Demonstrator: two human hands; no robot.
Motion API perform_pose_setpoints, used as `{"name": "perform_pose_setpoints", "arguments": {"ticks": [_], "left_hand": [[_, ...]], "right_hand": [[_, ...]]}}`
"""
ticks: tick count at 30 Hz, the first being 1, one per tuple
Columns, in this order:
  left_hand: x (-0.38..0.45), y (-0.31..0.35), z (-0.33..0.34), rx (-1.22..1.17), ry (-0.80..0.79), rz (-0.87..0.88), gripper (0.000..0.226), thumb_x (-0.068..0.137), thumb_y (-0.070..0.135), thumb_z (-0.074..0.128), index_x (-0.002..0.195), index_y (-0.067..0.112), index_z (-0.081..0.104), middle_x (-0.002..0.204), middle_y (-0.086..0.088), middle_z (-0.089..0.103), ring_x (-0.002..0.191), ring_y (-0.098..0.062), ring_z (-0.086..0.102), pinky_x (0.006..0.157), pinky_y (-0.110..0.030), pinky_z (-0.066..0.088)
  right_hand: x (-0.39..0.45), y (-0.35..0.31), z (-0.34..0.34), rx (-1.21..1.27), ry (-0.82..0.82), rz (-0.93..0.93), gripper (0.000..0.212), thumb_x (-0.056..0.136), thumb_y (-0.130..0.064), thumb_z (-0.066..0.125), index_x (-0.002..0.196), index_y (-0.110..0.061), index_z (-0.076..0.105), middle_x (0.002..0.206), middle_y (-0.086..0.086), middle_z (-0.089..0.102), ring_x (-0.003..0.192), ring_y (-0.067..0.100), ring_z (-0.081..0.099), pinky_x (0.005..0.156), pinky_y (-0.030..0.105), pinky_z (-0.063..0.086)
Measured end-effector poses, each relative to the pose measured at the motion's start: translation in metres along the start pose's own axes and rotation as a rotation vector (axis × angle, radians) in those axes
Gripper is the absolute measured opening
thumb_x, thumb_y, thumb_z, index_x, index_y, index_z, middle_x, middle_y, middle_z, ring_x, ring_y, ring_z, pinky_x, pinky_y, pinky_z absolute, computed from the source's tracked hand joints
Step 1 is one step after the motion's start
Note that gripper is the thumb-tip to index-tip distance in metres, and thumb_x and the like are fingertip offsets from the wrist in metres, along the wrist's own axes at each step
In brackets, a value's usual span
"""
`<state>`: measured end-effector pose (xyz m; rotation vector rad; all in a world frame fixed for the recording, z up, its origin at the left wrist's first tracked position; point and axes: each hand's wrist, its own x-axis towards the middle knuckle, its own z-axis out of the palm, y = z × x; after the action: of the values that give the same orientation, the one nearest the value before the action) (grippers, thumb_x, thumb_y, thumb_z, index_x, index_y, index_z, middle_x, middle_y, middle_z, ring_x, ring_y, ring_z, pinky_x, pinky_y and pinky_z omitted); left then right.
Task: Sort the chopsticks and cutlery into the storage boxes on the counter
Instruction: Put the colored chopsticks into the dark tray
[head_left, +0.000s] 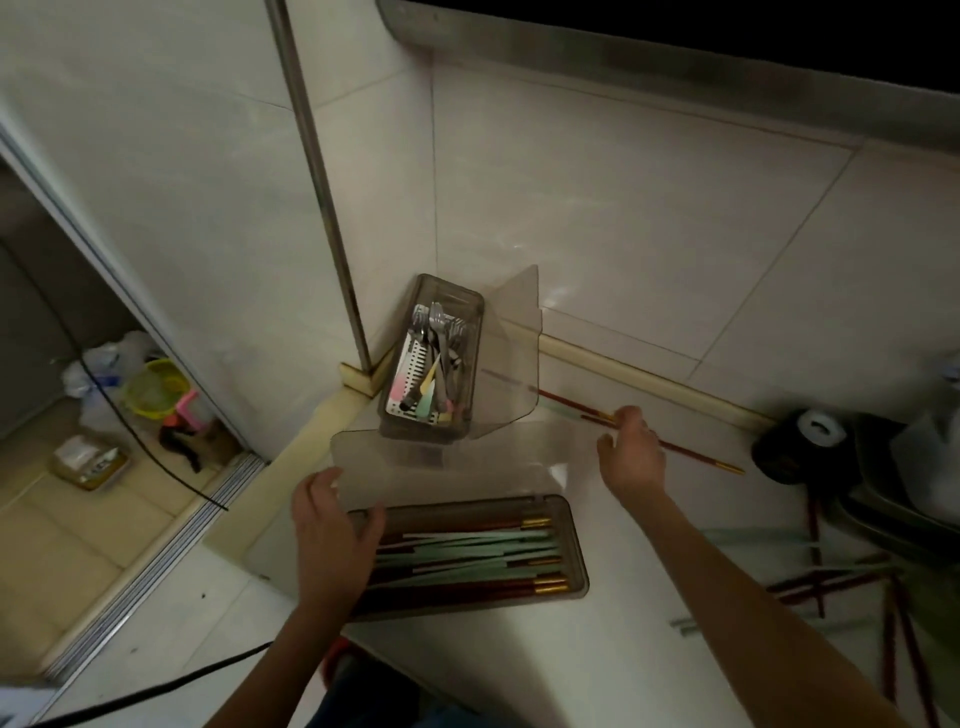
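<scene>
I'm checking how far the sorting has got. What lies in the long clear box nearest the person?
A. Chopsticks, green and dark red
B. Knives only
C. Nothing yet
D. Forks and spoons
A: the near box holds green and dark red chopsticks lying lengthwise, with the left hand resting at its left end; the forks and spoons sit in the other box by the wall.

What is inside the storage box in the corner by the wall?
The corner box, lid open, holds metal forks and pastel-handled utensils on a slotted white tray. Whatever lies under the tray and the pile is hidden.
</scene>
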<state>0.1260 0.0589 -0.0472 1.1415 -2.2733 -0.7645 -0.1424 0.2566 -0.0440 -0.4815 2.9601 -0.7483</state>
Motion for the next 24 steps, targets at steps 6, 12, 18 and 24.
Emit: {"name": "perform_pose_setpoints", "arguments": {"ticks": [6,12,18,24], "left_hand": [[0.014,0.003,0.004,-0.314,-0.142,-0.179,0.065,0.089,0.022,0.062,0.141,0.015,0.025,0.123,-0.008,0.051,0.101,-0.02,0.058,0.086,-0.037,0.053],[0.025,0.008,0.014,-0.227,-0.278,-0.168,0.035,0.094,0.034,0.052,0.122,0.02,0.038,0.076,-0.002,0.063,0.069,-0.012,0.063,0.065,-0.026,0.051],[0.022,0.015,0.026,-0.22,-0.311,-0.14,0.027,0.094,0.037,0.05,0.113,0.022,0.037,0.075,-0.001,0.063,0.066,-0.009,0.062,0.059,-0.018,0.045],[0.022,0.012,0.026,-0.348,-0.351,-0.183,0.018,0.095,0.035,0.05,0.105,0.025,0.04,0.079,-0.004,0.066,0.068,-0.015,0.066,0.06,-0.027,0.054]], "right_hand": [[0.036,0.017,0.009,-0.492,-0.35,-0.152,0.068,0.1,-0.029,0.039,0.151,-0.024,-0.004,0.16,-0.001,0.0,0.145,0.027,0.01,0.108,0.051,0.028],[0.053,0.01,0.018,-0.445,-0.442,-0.106,0.059,0.098,-0.026,0.042,0.149,-0.019,0.014,0.156,0.004,0.018,0.141,0.027,0.022,0.107,0.052,0.03],[0.049,0.013,0.03,-0.523,-0.368,-0.055,0.039,0.094,-0.015,0.046,0.132,-0.012,0.035,0.134,0.011,0.04,0.124,0.028,0.038,0.097,0.046,0.041],[0.032,0.029,0.023,-0.591,-0.411,-0.182,0.043,0.098,-0.008,0.033,0.14,-0.005,0.027,0.14,0.01,0.04,0.128,0.025,0.039,0.099,0.041,0.04]]}}
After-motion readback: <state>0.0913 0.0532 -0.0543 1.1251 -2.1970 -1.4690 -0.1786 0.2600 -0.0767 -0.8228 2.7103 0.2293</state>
